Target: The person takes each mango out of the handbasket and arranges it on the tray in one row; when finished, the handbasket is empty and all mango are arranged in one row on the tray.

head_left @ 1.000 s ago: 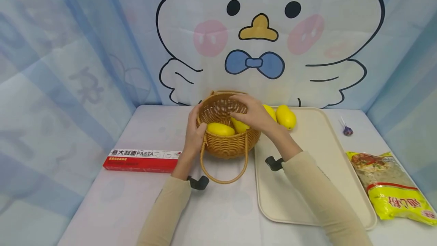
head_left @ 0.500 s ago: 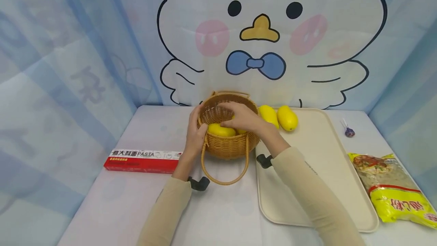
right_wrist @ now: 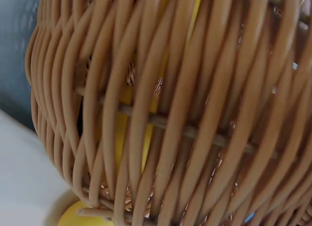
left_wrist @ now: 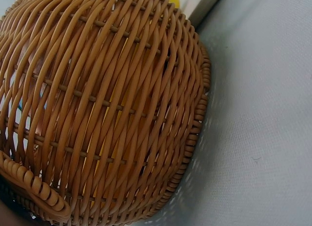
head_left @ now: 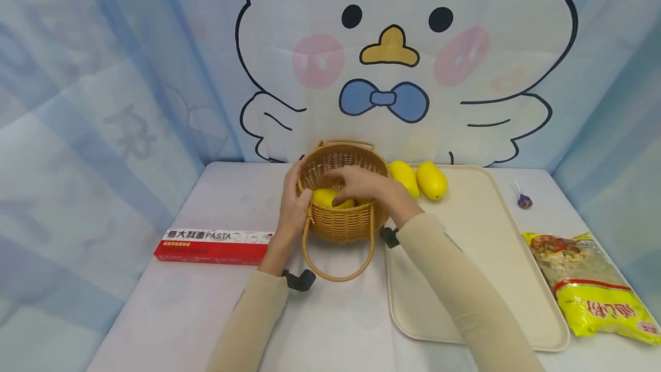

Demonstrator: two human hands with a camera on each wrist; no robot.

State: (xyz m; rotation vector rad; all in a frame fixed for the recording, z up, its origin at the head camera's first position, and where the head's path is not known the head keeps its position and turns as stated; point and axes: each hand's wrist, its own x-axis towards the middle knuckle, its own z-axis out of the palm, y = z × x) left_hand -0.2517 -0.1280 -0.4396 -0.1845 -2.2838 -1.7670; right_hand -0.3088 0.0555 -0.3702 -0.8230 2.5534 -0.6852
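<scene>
In the head view a brown wicker basket (head_left: 342,225) stands at the back middle of the table, its front handle hanging down. My left hand (head_left: 294,202) grips the left rim, thumb over the near edge. My right hand (head_left: 358,183) reaches inside over the right rim, its thumb and fingers around a yellow mango (head_left: 325,197). Another mango in there is mostly hidden behind the hand. Both wrist views are filled by the basket's weave (left_wrist: 107,99), with yellow showing through the gaps; in the right wrist view the basket wall (right_wrist: 185,113) hides the hand.
A beige tray (head_left: 444,303) lies right of the basket, with two mangoes (head_left: 431,181) at its back left corner. Farther right are a wrapped lollipop (head_left: 524,201) and a yellow pasta bag (head_left: 594,289). A red-and-white pasta box (head_left: 214,247) lies left. A curtain (head_left: 382,131) rises behind.
My right hand has moved left and down, from the basket's right side deeper in, onto the left mango. The left hand keeps its hold on the rim.
</scene>
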